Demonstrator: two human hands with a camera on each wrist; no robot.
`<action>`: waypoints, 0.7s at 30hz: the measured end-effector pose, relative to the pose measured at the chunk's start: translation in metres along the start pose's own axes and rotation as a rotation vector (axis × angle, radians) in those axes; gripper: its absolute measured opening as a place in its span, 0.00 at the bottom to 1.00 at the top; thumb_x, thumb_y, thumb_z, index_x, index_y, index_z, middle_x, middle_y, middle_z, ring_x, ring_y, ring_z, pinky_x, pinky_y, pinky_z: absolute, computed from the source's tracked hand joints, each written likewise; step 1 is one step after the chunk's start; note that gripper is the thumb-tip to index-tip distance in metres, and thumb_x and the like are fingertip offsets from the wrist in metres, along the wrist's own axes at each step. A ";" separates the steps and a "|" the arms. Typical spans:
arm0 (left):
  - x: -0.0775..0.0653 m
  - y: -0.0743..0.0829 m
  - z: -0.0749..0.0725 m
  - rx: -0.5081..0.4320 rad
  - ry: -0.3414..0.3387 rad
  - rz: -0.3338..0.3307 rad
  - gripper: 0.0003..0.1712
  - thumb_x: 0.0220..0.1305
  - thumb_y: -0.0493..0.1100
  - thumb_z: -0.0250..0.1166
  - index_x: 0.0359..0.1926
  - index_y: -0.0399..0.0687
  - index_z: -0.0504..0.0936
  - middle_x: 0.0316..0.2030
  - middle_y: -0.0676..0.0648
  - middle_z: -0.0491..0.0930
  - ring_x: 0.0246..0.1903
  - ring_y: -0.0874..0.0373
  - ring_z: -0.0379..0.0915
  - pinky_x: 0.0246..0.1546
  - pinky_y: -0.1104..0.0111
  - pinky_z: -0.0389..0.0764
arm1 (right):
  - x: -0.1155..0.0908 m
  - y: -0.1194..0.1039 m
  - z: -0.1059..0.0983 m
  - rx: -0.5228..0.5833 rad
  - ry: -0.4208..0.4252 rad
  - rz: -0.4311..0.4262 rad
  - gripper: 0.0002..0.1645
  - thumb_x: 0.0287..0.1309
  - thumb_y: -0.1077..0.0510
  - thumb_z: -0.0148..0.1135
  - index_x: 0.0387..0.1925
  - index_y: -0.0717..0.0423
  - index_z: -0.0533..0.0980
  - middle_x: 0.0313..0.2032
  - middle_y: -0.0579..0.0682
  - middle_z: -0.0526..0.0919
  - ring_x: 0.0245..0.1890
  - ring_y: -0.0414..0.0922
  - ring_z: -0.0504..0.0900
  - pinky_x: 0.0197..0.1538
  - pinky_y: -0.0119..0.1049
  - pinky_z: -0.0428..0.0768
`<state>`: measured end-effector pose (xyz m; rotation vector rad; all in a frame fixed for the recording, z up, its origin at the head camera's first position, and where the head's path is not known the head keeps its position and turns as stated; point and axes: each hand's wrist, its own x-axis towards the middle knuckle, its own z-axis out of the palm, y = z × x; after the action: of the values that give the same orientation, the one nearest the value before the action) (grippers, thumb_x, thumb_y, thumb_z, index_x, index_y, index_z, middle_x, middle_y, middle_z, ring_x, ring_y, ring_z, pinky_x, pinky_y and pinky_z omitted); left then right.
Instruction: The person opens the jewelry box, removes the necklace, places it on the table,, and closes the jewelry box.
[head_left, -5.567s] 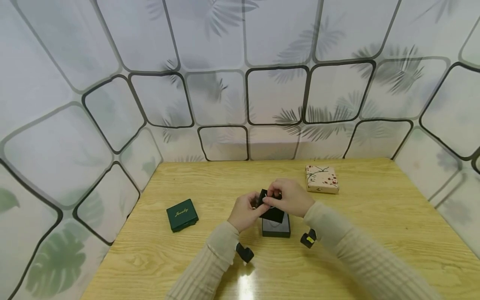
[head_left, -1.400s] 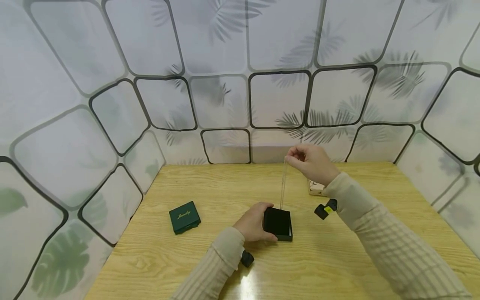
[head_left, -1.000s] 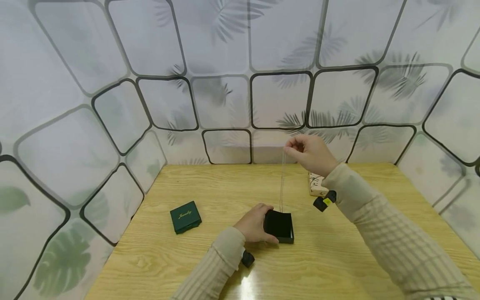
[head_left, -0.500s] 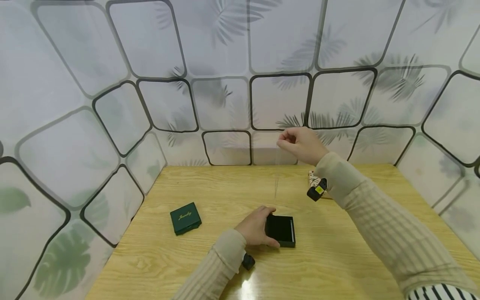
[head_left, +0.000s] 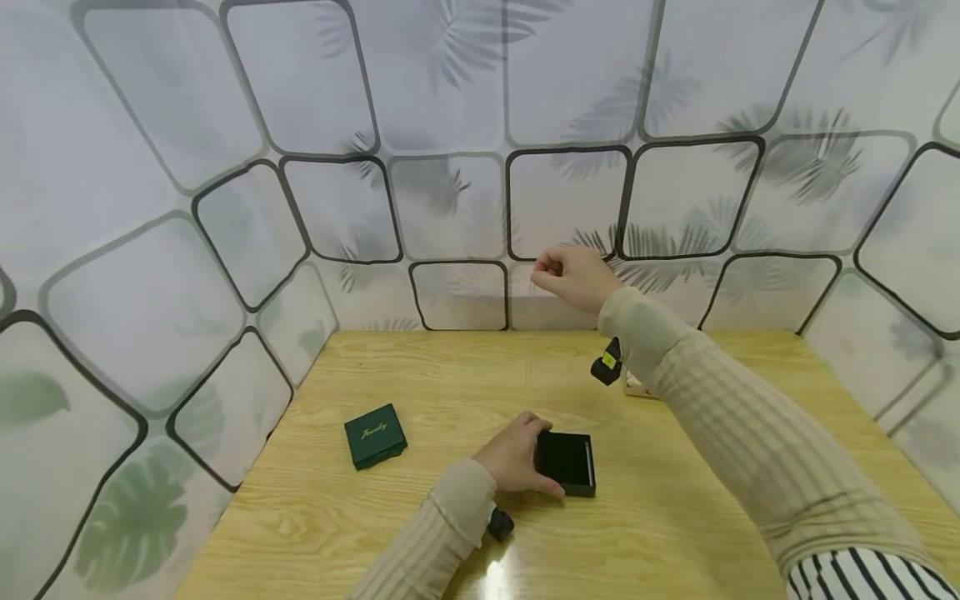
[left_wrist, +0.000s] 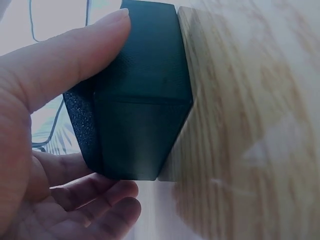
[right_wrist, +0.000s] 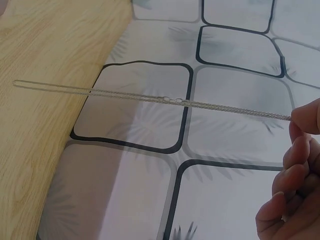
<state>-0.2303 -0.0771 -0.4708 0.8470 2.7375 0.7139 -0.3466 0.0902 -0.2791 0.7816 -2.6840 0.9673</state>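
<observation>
Raised above the far part of the table, my right hand (head_left: 573, 279) pinches a thin silver chain necklace (right_wrist: 225, 108) between thumb and forefinger. The doubled chain hangs straight down, its small clasp (right_wrist: 172, 100) showing partway along in the right wrist view. My left hand (head_left: 517, 458) holds a dark green jewelry box base (head_left: 581, 490) on the table, with the thumb on its near side and fingers at the far side. A black foam pad (head_left: 562, 457) sits in the box and stands slightly proud of the walls (left_wrist: 142, 137) in the left wrist view.
A green lid marked "Jewelry" (head_left: 375, 435) lies on the table (head_left: 300, 517) to the left. A floral-patterned box (head_left: 639, 386) at the back right is mostly hidden by my right forearm. Patterned fabric walls (head_left: 457, 208) close off the back and sides.
The pad has been set into the box. My right hand has lifted the necklace away from the box, up and lately leftward. My left hand keeps hold of the box.
</observation>
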 end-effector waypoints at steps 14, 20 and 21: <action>0.000 0.001 0.002 0.014 0.015 0.024 0.57 0.40 0.67 0.75 0.67 0.45 0.65 0.59 0.49 0.68 0.57 0.58 0.68 0.56 0.68 0.72 | 0.028 0.002 0.013 -0.022 0.063 -0.005 0.08 0.65 0.57 0.54 0.34 0.55 0.78 0.27 0.50 0.76 0.26 0.47 0.69 0.36 0.39 0.68; 0.001 0.000 0.002 0.017 0.021 0.025 0.56 0.40 0.67 0.75 0.67 0.45 0.66 0.59 0.49 0.68 0.57 0.59 0.68 0.56 0.68 0.72 | 0.038 0.001 0.017 -0.025 0.086 0.017 0.08 0.66 0.54 0.55 0.36 0.53 0.78 0.27 0.52 0.77 0.26 0.48 0.71 0.35 0.40 0.68; 0.001 0.000 0.002 0.020 0.022 0.027 0.56 0.40 0.67 0.75 0.67 0.45 0.66 0.59 0.49 0.68 0.57 0.59 0.68 0.56 0.68 0.72 | 0.040 0.001 0.018 -0.029 0.090 0.022 0.08 0.67 0.54 0.55 0.36 0.52 0.77 0.26 0.52 0.77 0.25 0.48 0.71 0.35 0.40 0.68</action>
<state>-0.2307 -0.0757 -0.4730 0.8869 2.7626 0.7060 -0.3809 0.0632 -0.2798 0.6882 -2.6284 0.9433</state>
